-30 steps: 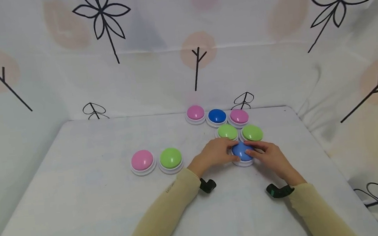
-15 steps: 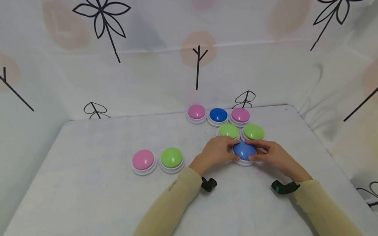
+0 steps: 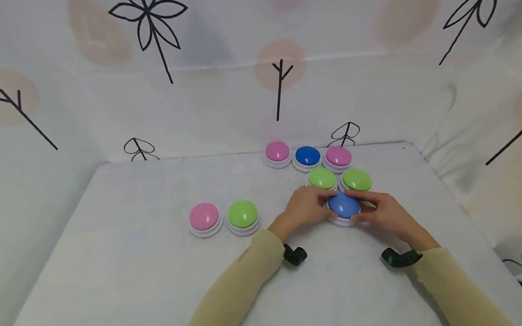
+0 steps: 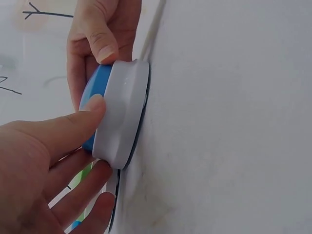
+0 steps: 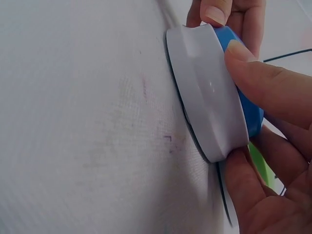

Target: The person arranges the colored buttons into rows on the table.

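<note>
Glossy plastic here, matt cloth all around it!
And what a shine: the blue dome gleams, smooth plastic by its look, over a white plastic base, smooth with a softer glint; pink domes and green domes catch bright highlights too! The table cover looks matt, finely woven, cloth-like; the backdrop, dull creased fabric; the sleeves, matt cloth; the black wrist mounts, plastic-looking with low sheen.
</note>
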The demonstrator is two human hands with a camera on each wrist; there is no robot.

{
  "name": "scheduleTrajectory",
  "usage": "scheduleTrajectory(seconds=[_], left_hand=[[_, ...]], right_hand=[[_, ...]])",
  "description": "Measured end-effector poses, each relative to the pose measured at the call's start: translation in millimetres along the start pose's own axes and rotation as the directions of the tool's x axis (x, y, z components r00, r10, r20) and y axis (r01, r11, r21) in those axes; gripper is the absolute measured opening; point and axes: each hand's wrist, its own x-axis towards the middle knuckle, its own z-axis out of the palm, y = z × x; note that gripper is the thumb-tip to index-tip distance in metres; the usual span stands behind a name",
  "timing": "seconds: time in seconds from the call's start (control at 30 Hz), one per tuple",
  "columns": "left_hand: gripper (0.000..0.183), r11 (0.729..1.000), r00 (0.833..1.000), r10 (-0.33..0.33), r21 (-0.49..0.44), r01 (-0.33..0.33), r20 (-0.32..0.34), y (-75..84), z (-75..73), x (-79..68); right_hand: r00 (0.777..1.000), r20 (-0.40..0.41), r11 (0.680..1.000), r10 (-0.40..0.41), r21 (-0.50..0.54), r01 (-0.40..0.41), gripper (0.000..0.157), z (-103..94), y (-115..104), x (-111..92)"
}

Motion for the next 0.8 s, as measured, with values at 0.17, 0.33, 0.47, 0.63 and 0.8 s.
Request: scheduleTrajectory(seconds=[0.17, 0.33, 0.47, 0.63, 0.8], left_hand=[[0.053, 0.999, 0.999, -0.034, -0.037, 0.033, -0.004, 1.7, -1.6, 3.2], [0.052, 0.998, 0.999, -0.043, -0.046, 0.043, 0.011, 2.4, 0.2, 2.8], [0.051, 0.998, 0.999, -0.041, -0.055, 0.042, 0.02, 3.0, 3.4, 2.0], [0.049, 0.998, 1.0, -0.023, -0.062, 0.024, 0.018, 3.5, 3.5, 0.9], [0.048, 0.998, 1.0, -0.01, -0.06, 0.011, 0.025, 2.9, 1.1, -1.7]], right_hand=[[1.0, -0.008, 0.999, -0.017, 0.038, 0.017, 0.067, -1.1, -4, 0], [0.999, -0.024, 0.999, -0.024, 0.036, 0.024, 0.066, 0.7, -6, -6], [0.999, -0.038, 0.999, -0.028, 0.02, 0.028, 0.064, 2.5, -7, -10], [0.998, -0.052, 1.0, -0.03, 0.004, 0.03, 0.063, 3.9, -7, -10], [0.998, -0.057, 0.999, -0.037, 0.014, 0.037, 0.06, 5.6, -9, -10]])
